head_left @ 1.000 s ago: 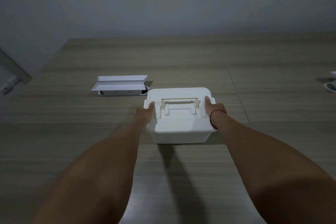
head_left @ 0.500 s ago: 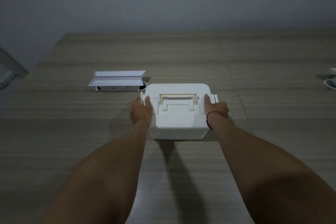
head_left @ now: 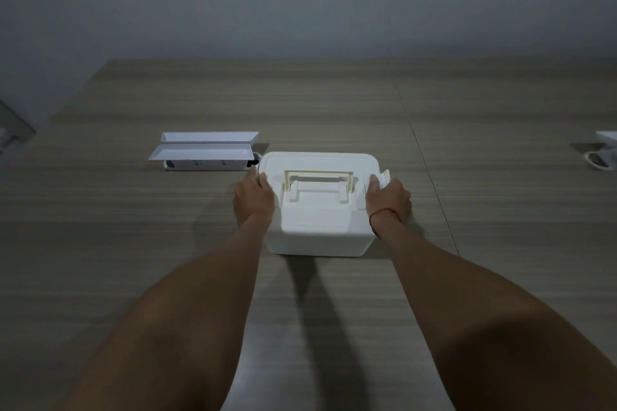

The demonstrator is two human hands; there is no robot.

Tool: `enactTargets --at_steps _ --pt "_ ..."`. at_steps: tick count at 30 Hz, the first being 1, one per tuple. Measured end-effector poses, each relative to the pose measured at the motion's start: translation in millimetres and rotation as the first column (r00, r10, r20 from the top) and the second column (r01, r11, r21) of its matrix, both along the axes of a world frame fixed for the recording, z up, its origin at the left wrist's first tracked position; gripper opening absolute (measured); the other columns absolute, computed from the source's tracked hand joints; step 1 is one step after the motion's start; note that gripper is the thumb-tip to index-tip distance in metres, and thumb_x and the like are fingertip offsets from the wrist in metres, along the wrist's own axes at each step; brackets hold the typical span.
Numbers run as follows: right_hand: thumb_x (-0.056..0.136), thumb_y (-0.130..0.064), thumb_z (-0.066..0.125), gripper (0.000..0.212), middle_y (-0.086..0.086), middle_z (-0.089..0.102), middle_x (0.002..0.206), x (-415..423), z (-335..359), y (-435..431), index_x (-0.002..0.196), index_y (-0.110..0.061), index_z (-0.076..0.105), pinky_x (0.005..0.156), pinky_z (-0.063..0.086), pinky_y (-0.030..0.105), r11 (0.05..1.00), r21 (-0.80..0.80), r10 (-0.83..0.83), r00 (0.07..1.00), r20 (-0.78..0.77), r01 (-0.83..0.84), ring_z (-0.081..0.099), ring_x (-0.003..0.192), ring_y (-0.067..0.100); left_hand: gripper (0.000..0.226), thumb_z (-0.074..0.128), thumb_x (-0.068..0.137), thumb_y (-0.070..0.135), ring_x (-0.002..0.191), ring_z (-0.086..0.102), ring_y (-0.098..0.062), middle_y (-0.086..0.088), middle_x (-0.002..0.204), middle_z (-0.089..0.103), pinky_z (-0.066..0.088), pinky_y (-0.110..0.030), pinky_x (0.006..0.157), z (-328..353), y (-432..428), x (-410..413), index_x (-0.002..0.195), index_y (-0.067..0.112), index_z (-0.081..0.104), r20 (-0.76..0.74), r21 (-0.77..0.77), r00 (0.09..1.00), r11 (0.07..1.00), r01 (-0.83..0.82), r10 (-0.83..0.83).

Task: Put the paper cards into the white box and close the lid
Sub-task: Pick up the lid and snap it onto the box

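The white box (head_left: 317, 233) stands on the wooden table (head_left: 334, 103) straight ahead, its lid (head_left: 317, 163) down and a cream handle (head_left: 319, 177) lying flat on top. My left hand (head_left: 253, 200) grips the box's left side, thumb on the lid edge. My right hand (head_left: 389, 198), with a red string at the wrist, grips the right side, where a white side latch (head_left: 384, 176) sticks out, flipped up. No paper cards are visible; the inside of the box is hidden.
A white power-socket unit with two flipped-up covers (head_left: 205, 152) lies just behind and left of the box. A white object (head_left: 606, 153) sits at the table's right edge of view. A grey wall stands behind the table.
Both hands slid outward from the lid top to the box's sides. The side latches now stick out from the lid. The box appears slightly farther from me.
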State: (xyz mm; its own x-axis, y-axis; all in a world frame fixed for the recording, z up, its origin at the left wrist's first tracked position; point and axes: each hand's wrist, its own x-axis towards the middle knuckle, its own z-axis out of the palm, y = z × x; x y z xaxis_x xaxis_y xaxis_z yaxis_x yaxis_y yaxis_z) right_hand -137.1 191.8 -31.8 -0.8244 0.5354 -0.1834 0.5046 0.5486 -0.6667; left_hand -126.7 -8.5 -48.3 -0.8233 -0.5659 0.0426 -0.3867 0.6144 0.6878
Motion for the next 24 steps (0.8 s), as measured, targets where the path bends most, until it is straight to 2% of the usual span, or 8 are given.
enactTargets --at_steps 5,7,9,12,15,18,21,24 --pt "0.098 -0.038 0.042 0.045 0.022 0.065 0.118 -4.3 -1.2 -1.7 0.115 -0.001 0.06 0.086 0.049 0.039 0.997 0.066 0.044 0.999 -0.025 -0.043 0.061 0.11 0.038 0.039 0.039 0.099 0.024 0.111 0.06 -0.035 -0.02 0.119 0.065 0.049 -0.041 0.088 -1.6 2.3 -1.6 0.13 0.007 0.056 -0.03 -0.017 0.999 1.0 -0.023 0.023" --pt "0.1 -0.034 0.041 0.042 0.022 0.065 0.119 -5.7 1.5 -0.9 0.115 -0.001 0.062 0.086 0.049 0.038 0.992 0.101 0.074 0.997 -0.017 -0.072 0.061 0.111 0.038 0.039 0.039 0.099 0.025 0.112 0.06 -0.035 -0.019 0.12 0.065 0.049 -0.041 0.088 -1.4 3.7 0.0 0.131 0.008 0.056 -0.027 -0.02 0.999 0.999 -0.029 0.029" --pt "0.099 -0.031 0.045 0.039 0.021 0.063 0.124 -8.7 7.9 0.1 0.119 -0.001 0.062 0.09 0.048 0.04 0.996 0.071 0.05 0.999 -0.005 -0.049 0.059 0.115 0.038 0.042 0.038 0.099 0.03 0.115 0.059 -0.035 -0.018 0.124 0.063 0.048 -0.041 0.091 2.6 5.2 1.8 0.133 0.011 0.055 0.007 -0.001 0.998 0.998 -0.055 0.055" --pt "0.096 -0.035 0.05 0.044 0.018 0.058 0.132 -13.5 14.1 -1.1 0.127 -0.005 0.057 0.096 0.046 0.04 0.998 -0.056 -0.005 1.0 0.009 0.005 0.056 0.121 0.037 0.066 0.035 0.091 0.059 0.117 0.058 -0.035 -0.016 0.128 0.062 0.046 -0.042 0.095 14.6 12.5 -4.2 0.131 0.01 0.055 0.148 0.125 0.979 0.98 -0.156 0.137" --pt "0.084 -0.06 0.052 0.072 0.015 0.054 0.137 -17.0 16.7 -16.0 0.134 -0.009 0.049 0.105 0.041 0.043 0.976 -0.213 -0.039 0.997 0.061 0.051 0.052 0.126 0.035 0.097 0.041 0.073 0.081 0.119 0.057 -0.036 -0.016 0.132 0.057 0.046 -0.044 0.1 25.3 17.0 -13.7 0.134 0.006 0.049 0.301 0.237 0.941 0.943 -0.232 0.155" --pt "0.072 -0.072 0.057 0.095 0.014 0.043 0.145 -17.5 17.0 -25.1 0.142 -0.011 0.036 0.111 0.032 0.049 0.975 -0.223 0.017 0.991 0.129 0.012 0.04 0.134 0.033 0.096 0.053 0.071 0.075 0.124 0.053 -0.036 -0.017 0.137 0.053 0.044 -0.044 0.103 25.5 16.1 -12.0 0.137 0.005 0.044 0.32 0.245 0.941 0.949 -0.196 0.112" --pt "0.073 -0.067 0.061 0.097 0.013 0.038 0.149 -11.9 14.6 -17.5 0.146 -0.011 0.03 0.113 0.031 0.048 0.965 -0.255 0.083 0.992 0.091 -0.058 0.035 0.139 0.033 0.089 0.052 0.077 0.067 0.127 0.05 -0.037 -0.019 0.14 0.05 0.041 -0.043 0.102 20.5 12.8 -0.3 0.139 0.004 0.04 0.262 0.174 0.965 0.982 -0.073 0.026" --pt "0.076 -0.055 0.067 0.097 0.013 0.032 0.153 -3.1 3.8 -4.8 0.149 -0.009 0.024 0.115 0.031 0.043 0.953 -0.205 0.237 0.971 0.041 -0.224 0.031 0.142 0.03 0.085 0.055 0.08 0.058 0.126 0.05 -0.037 -0.02 0.138 0.05 0.043 -0.043 0.099 11.6 9.3 13.2 0.141 0.003 0.035 0.199 0.048 0.977 0.997 0.061 -0.07"
